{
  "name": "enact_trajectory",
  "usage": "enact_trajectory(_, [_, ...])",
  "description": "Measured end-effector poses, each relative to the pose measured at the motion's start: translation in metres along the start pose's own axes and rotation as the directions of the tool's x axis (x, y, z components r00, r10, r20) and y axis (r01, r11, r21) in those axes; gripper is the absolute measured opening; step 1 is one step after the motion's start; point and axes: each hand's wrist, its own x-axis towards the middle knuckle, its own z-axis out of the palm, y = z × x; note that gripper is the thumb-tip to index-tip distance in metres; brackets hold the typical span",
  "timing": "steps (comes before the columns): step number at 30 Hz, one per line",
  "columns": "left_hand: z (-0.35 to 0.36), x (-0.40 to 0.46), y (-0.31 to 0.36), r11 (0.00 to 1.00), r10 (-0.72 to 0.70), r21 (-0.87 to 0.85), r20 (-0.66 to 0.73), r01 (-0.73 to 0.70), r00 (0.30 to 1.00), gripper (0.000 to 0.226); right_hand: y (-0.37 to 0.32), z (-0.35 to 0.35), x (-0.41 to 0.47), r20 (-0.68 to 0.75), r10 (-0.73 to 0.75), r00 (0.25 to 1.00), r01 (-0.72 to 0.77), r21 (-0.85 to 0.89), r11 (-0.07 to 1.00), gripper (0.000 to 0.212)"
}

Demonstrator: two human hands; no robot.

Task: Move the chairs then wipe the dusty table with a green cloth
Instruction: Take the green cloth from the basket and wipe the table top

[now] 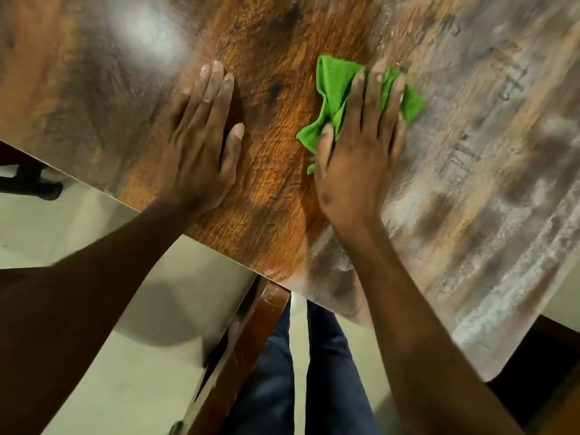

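A wooden table (270, 45) fills most of the view. Its middle strip shows clean brown grain, while the right part is coated with pale dust streaks. A crumpled green cloth (337, 86) lies on the table at the edge of the dusty area. My right hand (361, 142) presses flat on the cloth with straight fingers, covering most of it. My left hand (201, 136) rests flat on the clean wood to the left, fingers straight, with white dust on the fingertips and a ring on one finger.
The table's near edge runs diagonally from left down to the lower right. A wooden table leg (238, 346) slants below it. My legs in blue jeans (314, 372) stand on a pale tiled floor (94, 356). A dark chair base (28, 183) shows at far left.
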Motion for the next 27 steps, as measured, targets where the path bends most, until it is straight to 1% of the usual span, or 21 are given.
enact_trajectory(2, [0.001,0.0,0.003,1.0,-0.009,0.021,-0.009,0.009,1.0,0.06,-0.01,-0.003,-0.039,0.063,-0.019,0.998,0.018,0.019,1.0,0.07])
enact_trajectory(4, [0.001,0.0,0.003,1.0,0.0,0.031,-0.03,0.001,1.0,0.058,-0.032,-0.003,-0.09,0.176,-0.007,0.984,0.001,0.034,0.999,0.073])
enact_trajectory(5, [0.001,0.0,0.002,0.999,0.009,0.037,-0.048,-0.007,0.999,0.057,-0.046,-0.003,-0.112,0.24,-0.035,0.97,0.019,0.069,0.997,0.075])
enact_trajectory(8, [0.001,0.001,0.004,1.0,0.011,0.029,-0.057,-0.009,0.998,0.055,-0.081,0.002,-0.158,0.296,-0.188,0.937,0.152,0.141,0.978,0.079])
enact_trajectory(10, [0.002,0.001,0.004,1.0,0.015,0.026,-0.05,-0.014,0.999,0.055,-0.077,0.003,-0.165,0.294,-0.265,0.918,0.229,0.149,0.962,0.082])
enact_trajectory(11, [0.001,0.001,0.004,1.0,0.014,0.028,-0.043,-0.013,0.999,0.056,-0.067,0.002,-0.165,0.306,-0.278,0.911,0.244,0.145,0.959,0.085])
enact_trajectory(14, [-0.001,0.001,0.005,0.999,-0.001,0.041,-0.013,0.002,1.0,0.058,-0.027,-0.006,-0.167,0.352,-0.221,0.909,0.189,0.125,0.974,0.089])
enact_trajectory(17, [-0.002,0.001,0.005,0.999,-0.001,0.032,-0.004,0.001,1.0,0.06,0.001,-0.015,-0.162,0.324,-0.1,0.941,0.09,0.046,0.995,0.088])
enact_trajectory(19, [-0.002,0.002,0.005,0.999,0.005,0.034,-0.011,-0.004,1.0,0.06,0.004,-0.017,-0.143,0.285,-0.061,0.957,0.05,0.045,0.998,0.086])
enact_trajectory(24, [-0.002,0.001,0.004,0.999,-0.005,0.037,0.009,0.005,1.0,0.061,0.003,-0.011,-0.038,0.133,0.081,0.988,-0.088,0.047,0.995,0.081])
enact_trajectory(26, [-0.001,0.0,0.004,0.999,-0.003,0.042,0.01,0.002,1.0,0.062,0.01,-0.016,0.014,0.105,0.108,0.989,-0.114,0.059,0.992,0.081])
enact_trajectory(27, [0.0,0.0,0.003,0.999,-0.002,0.036,0.013,0.002,1.0,0.062,0.014,-0.018,0.036,0.112,0.118,0.987,-0.127,0.079,0.989,0.08])
